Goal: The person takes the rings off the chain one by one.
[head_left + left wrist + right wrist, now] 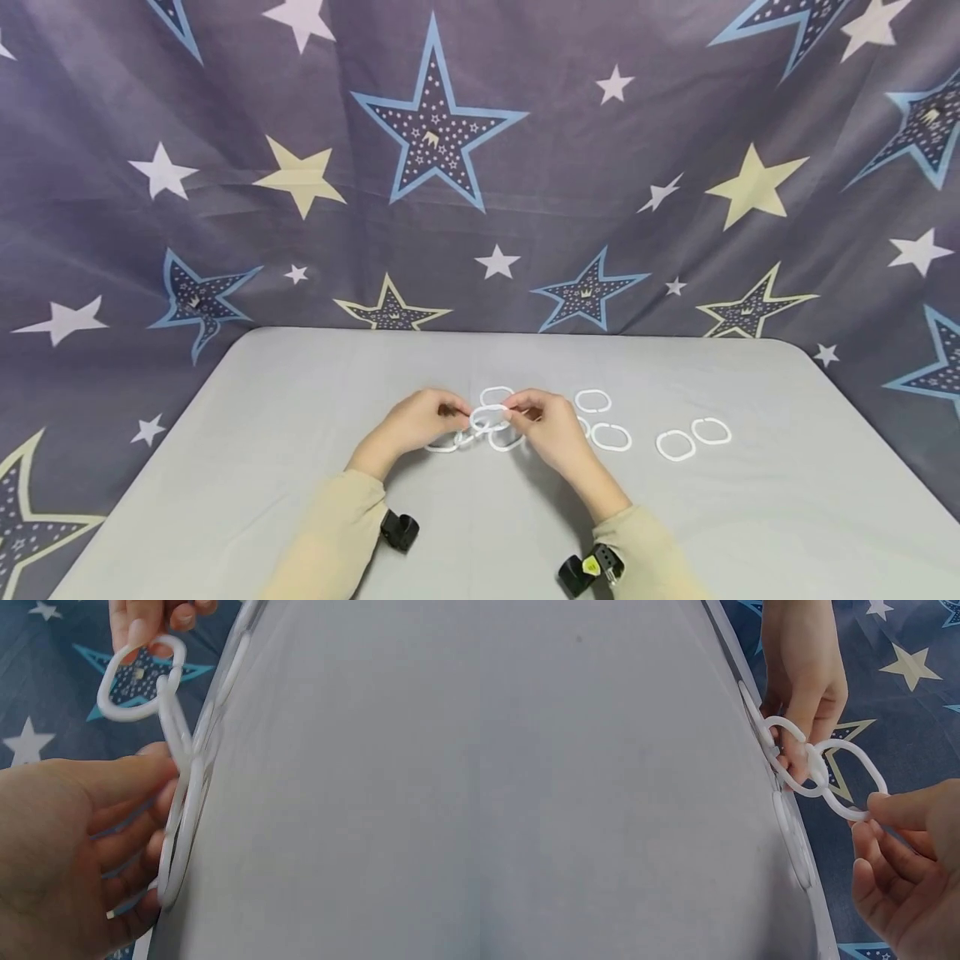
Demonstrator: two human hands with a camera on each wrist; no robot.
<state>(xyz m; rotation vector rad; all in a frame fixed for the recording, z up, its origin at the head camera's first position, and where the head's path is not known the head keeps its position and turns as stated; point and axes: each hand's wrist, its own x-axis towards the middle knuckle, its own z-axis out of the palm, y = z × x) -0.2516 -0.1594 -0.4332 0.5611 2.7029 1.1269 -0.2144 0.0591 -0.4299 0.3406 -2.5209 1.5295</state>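
My right hand [551, 429] pinches an oval white plastic link [866, 761] between thumb and fingers, above the table. That link passes through another white link [787, 780], which my left hand [416, 423] grips with thumb and fingertips. In the left wrist view, the left hand [97, 817] is at the lower left, and the raised link [127, 716] hangs from the right hand's fingers [137, 630]. More white links lie beneath and beside the left hand, partly hidden; whether all of them are joined I cannot tell.
On the grey table [300, 400], loose white links lie right of the hands, among them a far link [593, 391], a nearer link [611, 450] and a pair farther right, including an outer link [712, 442]. A star-patterned cloth [450, 242] hangs behind the table's back edge.
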